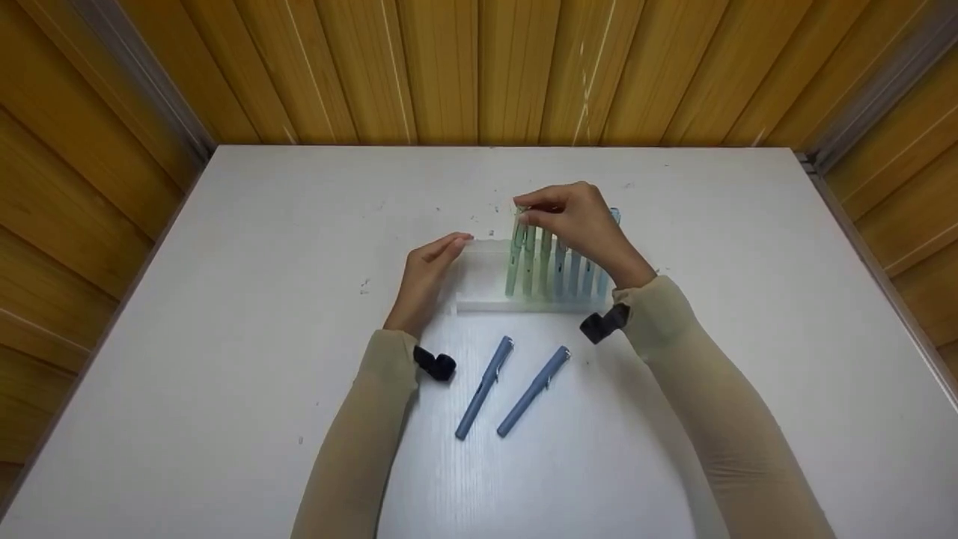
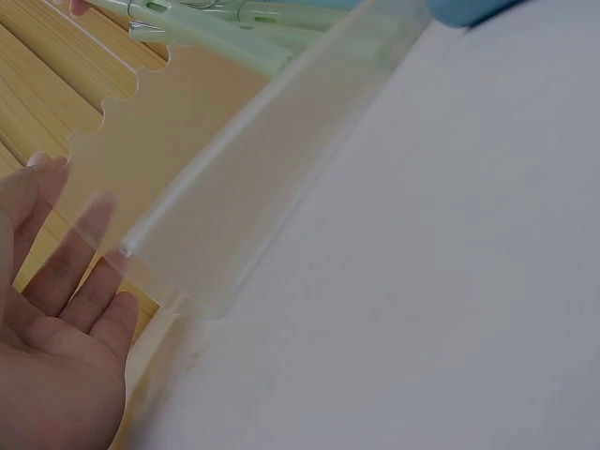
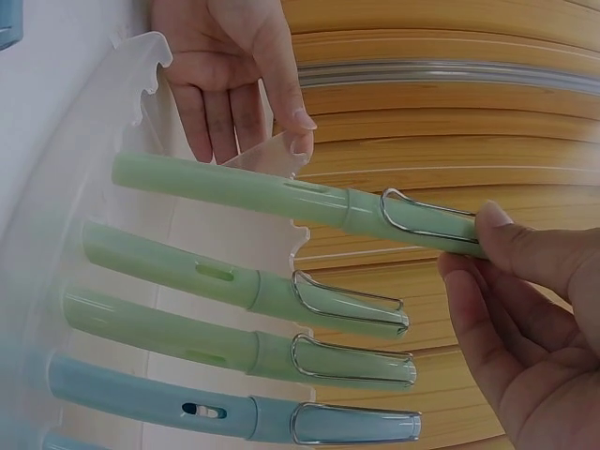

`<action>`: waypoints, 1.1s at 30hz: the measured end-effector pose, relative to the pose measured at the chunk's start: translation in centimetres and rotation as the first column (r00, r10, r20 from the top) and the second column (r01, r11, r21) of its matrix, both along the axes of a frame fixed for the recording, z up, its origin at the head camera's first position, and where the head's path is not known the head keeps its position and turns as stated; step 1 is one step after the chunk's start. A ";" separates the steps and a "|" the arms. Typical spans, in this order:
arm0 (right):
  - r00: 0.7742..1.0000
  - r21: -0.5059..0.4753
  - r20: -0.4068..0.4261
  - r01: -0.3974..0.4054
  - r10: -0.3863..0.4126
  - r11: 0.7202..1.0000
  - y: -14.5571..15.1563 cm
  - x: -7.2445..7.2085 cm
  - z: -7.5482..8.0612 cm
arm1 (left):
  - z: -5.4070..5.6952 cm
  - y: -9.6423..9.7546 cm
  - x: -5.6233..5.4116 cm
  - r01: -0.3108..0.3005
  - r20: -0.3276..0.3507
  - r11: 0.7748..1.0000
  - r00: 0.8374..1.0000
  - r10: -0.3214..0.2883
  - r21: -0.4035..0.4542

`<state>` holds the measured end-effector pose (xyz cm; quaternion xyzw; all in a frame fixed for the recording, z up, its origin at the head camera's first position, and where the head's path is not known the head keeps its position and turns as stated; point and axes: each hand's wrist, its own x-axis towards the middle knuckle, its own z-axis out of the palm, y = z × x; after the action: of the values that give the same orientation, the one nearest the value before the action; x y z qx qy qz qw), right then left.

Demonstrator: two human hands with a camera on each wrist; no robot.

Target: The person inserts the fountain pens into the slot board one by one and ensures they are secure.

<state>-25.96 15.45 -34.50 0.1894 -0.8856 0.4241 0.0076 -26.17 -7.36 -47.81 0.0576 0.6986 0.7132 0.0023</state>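
My right hand (image 1: 580,221) pinches a light green fountain pen (image 3: 272,197) by the end of its clipped cap, between thumb and fingers. The pen's lower end is at the notched front of a clear pen stand (image 1: 483,273). In the right wrist view, two more green pens (image 3: 169,330) and a blue pen (image 3: 122,392) lean in the stand beside it. My left hand (image 1: 428,281) grips the stand's left upper edge, thumb on one side and fingers behind the see-through panel. The left fingers (image 2: 70,267) show partly through it in the left wrist view.
On the white table (image 1: 224,337), two darker blue pens, a left one (image 1: 485,388) and a right one (image 1: 534,391), lie slanted in front of the stand. Wood-look panels (image 1: 441,71) rise behind the table's far edge.
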 end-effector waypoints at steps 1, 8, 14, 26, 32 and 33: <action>1.000 0.002 0.001 0.004 -0.004 1.000 0.0 0.0 0.0 | 0.0 0.0 0.0 0.002 -0.001 1.000 1.000 -0.002 0.001; 1.000 -0.003 -0.021 0.003 -0.004 1.000 0.0 0.0 -0.2 | 0.1 0.1 0.1 -0.006 0.011 1.000 1.000 0.006 -0.002; 0.999 -0.018 -0.035 0.006 -0.007 1.000 0.0 -0.1 -0.5 | 0.2 0.2 0.2 -0.012 0.031 1.000 0.999 0.012 -0.010; 0.999 -0.017 -0.041 0.029 -0.029 0.999 0.2 0.0 -0.7 | 0.2 0.1 0.1 -0.010 0.014 1.000 1.000 0.009 0.020; 0.999 -0.019 -0.041 0.035 -0.035 0.999 0.2 0.0 -0.8 | 0.2 0.1 0.1 -0.005 0.011 1.000 1.000 0.004 0.021; 0.999 -0.020 -0.041 0.034 -0.035 0.999 0.1 0.0 -0.8 | 0.2 0.1 0.1 -0.003 0.010 1.000 1.000 0.003 0.020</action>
<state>-25.95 15.59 -35.26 0.1827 -0.8842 0.4286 0.0351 -26.09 -7.28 -47.64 0.0532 0.6915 0.7204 0.0041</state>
